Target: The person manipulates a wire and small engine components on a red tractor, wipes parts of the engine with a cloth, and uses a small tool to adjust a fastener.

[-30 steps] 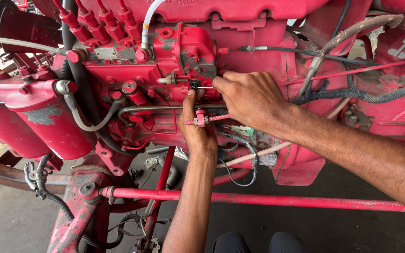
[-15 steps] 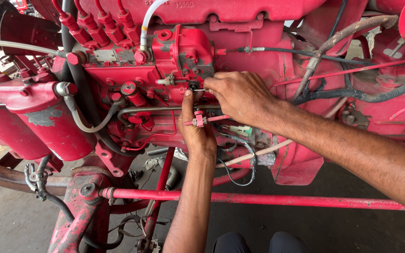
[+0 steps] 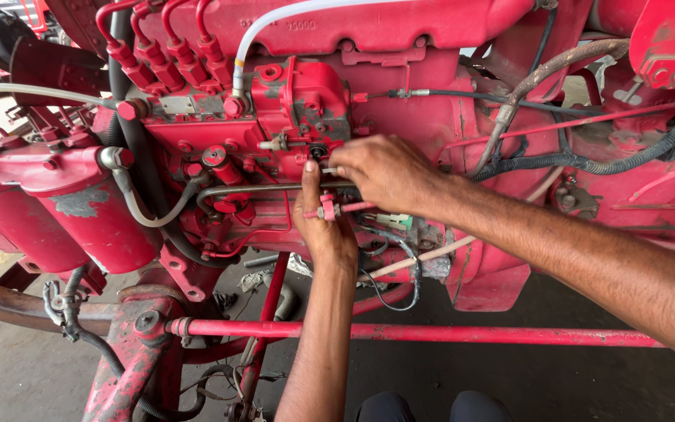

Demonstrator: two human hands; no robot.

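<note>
The left hand reaches up from below, fingers curled around a thin red rod with a small fitting, thumb raised. Just above, the right hand pinches closed at a small dark port on the red injection pump; what it grips is hidden. Seemingly a fitting is being seated, calling for fine fingertip alignment. Behind stands the chipped red engine block.
</note>
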